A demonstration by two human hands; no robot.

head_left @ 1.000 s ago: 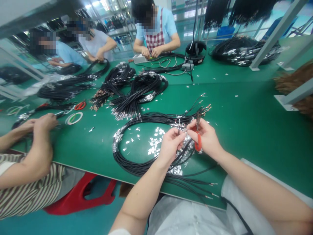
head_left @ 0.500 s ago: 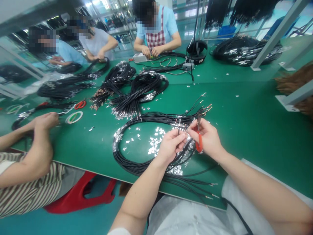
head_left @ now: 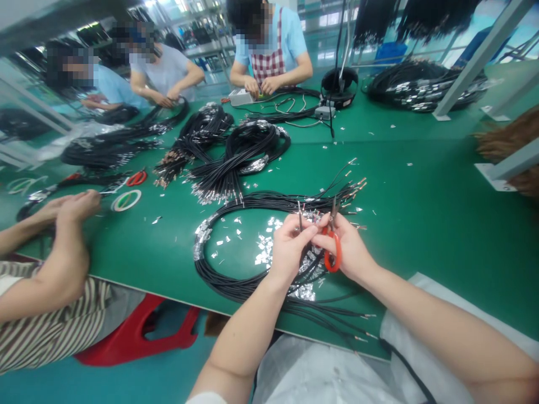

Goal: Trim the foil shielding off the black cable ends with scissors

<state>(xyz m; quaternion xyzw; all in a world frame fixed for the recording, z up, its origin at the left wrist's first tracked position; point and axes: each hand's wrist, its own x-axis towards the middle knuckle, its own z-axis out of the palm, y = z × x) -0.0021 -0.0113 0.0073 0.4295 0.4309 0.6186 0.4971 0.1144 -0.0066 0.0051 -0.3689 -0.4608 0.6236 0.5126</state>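
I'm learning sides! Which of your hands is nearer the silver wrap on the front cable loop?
Left: your left hand sits right of the silver wrap; your right hand sits farther right.

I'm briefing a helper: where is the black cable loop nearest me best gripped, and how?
Probably around the silver-wrapped section at the left bend of the black cable loop, coming from the left: it is bunched together there, while on the right its ends splay and the left hand and right hand are busy.

Held red-handled metal scissors [head_left: 338, 252]: one pair. Red plastic stool [head_left: 120, 339]: one. Red-and-white checked cloth apron [head_left: 267, 67]: one. Co-workers [head_left: 293, 42]: four.
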